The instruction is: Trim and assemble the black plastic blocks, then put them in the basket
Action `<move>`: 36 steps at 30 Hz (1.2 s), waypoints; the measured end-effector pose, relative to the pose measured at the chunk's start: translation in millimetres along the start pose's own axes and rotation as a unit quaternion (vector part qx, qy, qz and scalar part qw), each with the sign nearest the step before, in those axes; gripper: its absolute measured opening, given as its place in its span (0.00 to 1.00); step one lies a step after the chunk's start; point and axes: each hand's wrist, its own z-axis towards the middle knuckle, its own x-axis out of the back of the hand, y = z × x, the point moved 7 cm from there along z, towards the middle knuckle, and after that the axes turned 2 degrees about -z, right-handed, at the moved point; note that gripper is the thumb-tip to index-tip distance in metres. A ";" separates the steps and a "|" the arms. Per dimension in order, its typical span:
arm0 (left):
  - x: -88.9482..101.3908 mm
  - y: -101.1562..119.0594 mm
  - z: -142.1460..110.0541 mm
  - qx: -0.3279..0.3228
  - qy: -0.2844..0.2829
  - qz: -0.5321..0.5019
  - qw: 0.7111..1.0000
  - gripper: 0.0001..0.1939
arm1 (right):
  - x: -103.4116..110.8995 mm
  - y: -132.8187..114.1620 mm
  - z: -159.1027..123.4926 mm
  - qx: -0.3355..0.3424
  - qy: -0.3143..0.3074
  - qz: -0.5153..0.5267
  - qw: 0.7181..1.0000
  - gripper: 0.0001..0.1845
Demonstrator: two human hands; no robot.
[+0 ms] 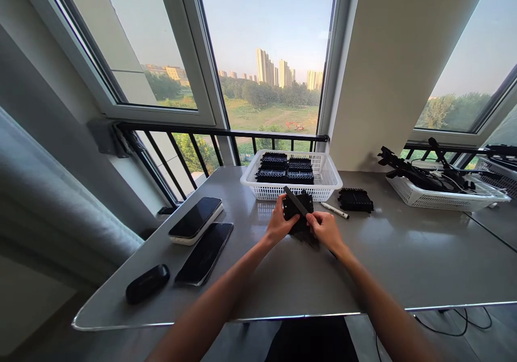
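My left hand (281,223) is closed on the left side of a black plastic block (306,199), which is tilted up just above the table. In my right hand (324,228) the fingers pinch the lower end of a flat dark grey strip (296,200). The strip lies slantwise across the block's face, its upper end by my left fingertips. Right behind the block stands a white mesh basket (291,192) with several similar black blocks (286,169) inside. A white pen (335,210) and another black block (355,200) rest on the table to the right.
On the left of the grey table (388,265) lie a phone on a white box (196,220), another phone (204,254) and a black oval case (147,284). A second white basket (436,197) at the right holds black parts and cables. Railings and windows stand behind.
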 end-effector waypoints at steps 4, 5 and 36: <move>4.1 2.0 1.2 -0.008 0.020 0.005 1.000 0.35 | 12.2 0.8 3.2 0.009 0.045 -0.026 0.999 0.23; 4.9 2.4 1.7 -0.010 0.023 0.008 1.000 0.35 | 14.2 2.2 3.8 0.006 0.051 -0.027 0.998 0.23; -3.1 -8.4 4.7 0.035 0.005 -0.323 0.946 0.28 | -11.4 18.2 -0.7 -0.188 -0.115 0.398 0.891 0.30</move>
